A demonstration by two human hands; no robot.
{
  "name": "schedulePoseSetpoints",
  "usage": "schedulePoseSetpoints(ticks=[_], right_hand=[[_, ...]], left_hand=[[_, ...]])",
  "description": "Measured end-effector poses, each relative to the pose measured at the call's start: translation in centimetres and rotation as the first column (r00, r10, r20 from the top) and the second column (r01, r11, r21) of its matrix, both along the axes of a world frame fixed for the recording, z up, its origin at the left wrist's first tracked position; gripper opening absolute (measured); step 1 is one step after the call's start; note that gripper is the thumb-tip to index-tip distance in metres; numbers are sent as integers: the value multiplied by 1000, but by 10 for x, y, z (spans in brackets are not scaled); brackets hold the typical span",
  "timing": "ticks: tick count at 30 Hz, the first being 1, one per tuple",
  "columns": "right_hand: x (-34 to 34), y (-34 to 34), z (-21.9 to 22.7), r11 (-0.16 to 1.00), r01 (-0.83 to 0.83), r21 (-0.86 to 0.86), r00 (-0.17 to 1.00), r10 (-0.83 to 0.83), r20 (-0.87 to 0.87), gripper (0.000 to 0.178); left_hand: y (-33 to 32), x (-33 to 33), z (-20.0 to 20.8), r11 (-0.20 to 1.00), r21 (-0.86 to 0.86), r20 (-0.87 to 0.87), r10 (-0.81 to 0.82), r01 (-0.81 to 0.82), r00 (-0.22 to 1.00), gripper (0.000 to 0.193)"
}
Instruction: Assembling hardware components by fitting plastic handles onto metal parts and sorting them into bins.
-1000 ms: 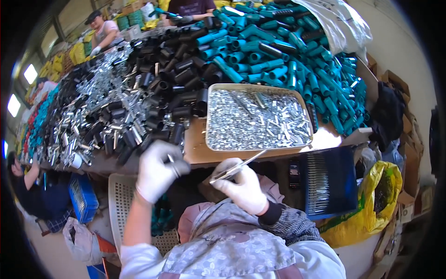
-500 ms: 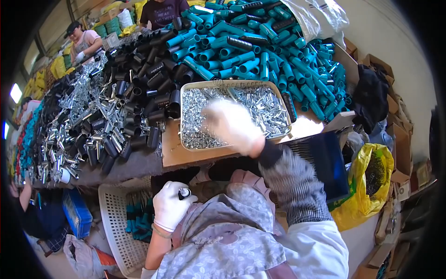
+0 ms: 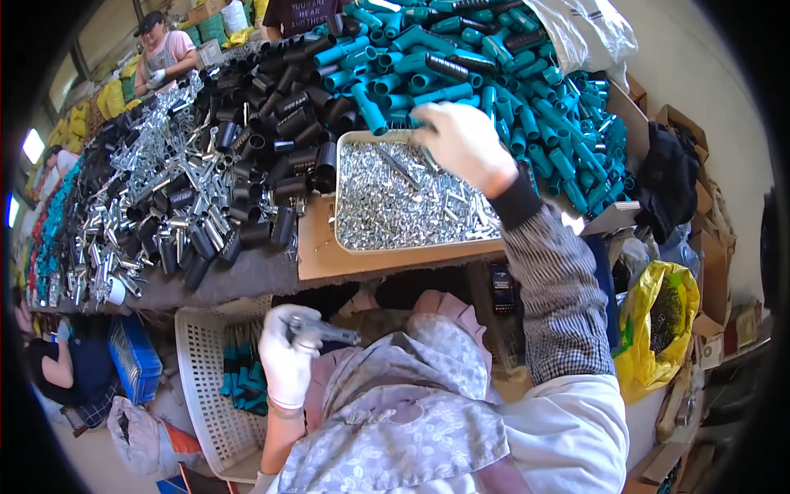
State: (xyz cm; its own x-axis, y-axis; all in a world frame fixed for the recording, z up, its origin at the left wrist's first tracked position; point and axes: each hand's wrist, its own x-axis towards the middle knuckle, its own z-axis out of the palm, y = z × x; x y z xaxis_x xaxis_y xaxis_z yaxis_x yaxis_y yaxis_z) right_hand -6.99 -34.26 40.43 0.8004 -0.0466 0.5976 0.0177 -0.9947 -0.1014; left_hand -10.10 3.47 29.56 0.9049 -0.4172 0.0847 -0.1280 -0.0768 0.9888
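My left hand point(image 3: 284, 356), in a white glove, is closed round a grey metal cylindrical part point(image 3: 326, 332) above my lap. The part points to the right; its exact kind is unclear. My gloved right hand point(image 3: 467, 146) reaches over the far rim of a shallow cream tray point(image 3: 336, 216). Its fingers curl down at that rim beside the teal plastic handles point(image 3: 424, 103), and whatever they pinch is hidden. Small shiny metal pieces point(image 3: 395, 214) fill the tray, with short pins toward its right side. A longer dark metal rod point(image 3: 398, 168) lies on top of them.
Black tubes point(image 3: 288, 123) and chrome metal parts point(image 3: 177, 206) are heaped left of the tray. A white basket point(image 3: 197, 370) with teal-handled pieces stands below the table's left part. To the right hangs a yellow bag point(image 3: 658, 329). Co-workers point(image 3: 164, 58) are across the table and at far left.
My right hand has moved from over the tray's middle to its far right rim. The part in my left hand has turned from end-on to sideways. The view has shifted slightly.
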Motion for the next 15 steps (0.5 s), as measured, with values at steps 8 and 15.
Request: schedulePoseSetpoints(ticks=[8, 15], right_hand=[[-160, 115, -109, 328, 18, 944, 867, 465, -178, 37], [-165, 137, -131, -114, 146, 983, 843, 534, -63, 38]], left_hand=[[-10, 9, -9, 922, -373, -2, 110, -103, 994, 54], [-16, -14, -13, 958, -275, -87, 65, -86, 994, 57]])
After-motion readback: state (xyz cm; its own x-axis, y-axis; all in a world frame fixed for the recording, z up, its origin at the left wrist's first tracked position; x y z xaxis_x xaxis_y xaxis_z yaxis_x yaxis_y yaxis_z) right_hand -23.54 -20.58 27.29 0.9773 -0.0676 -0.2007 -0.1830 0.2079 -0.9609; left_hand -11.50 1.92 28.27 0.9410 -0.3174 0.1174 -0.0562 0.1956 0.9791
